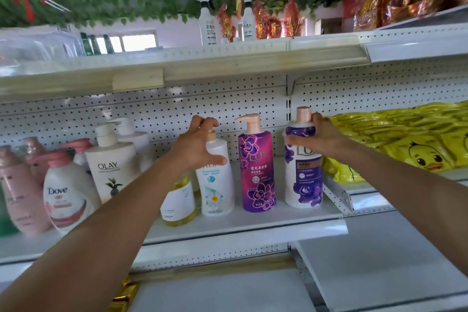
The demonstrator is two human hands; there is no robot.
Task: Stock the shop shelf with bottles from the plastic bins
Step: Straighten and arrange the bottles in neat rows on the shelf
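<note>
Placing step: right hand [320, 135] grips white Lux [303, 172] on shelf [253, 223], 3 o'clock of purple Lux [257, 167]. Left hand [197, 144] fingers curled around white pump bottle [217, 180]. Next: release, straighten labels.

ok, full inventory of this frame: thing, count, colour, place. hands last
white-and-purple Lux bottle: 1, white with purple flowers, right end of the middle shelf
purple Lux pump bottle: 1, purple, left of it
white pump bottle: 1, white, mid-shelf
yellow bottle: 1, clear yellow, behind left forearm
Olay bottle: 1, white, left part of the shelf
Dove bottle: 1, white with pink cap, far left
pink bottles: several, blurred, far left
spray bottles: 2, white, top shelf
yellow duck packs: pile, next bay right
left hand: on the white pump bottle's top
right hand: grips the white-and-purple Lux bottle's shoulder
</note>
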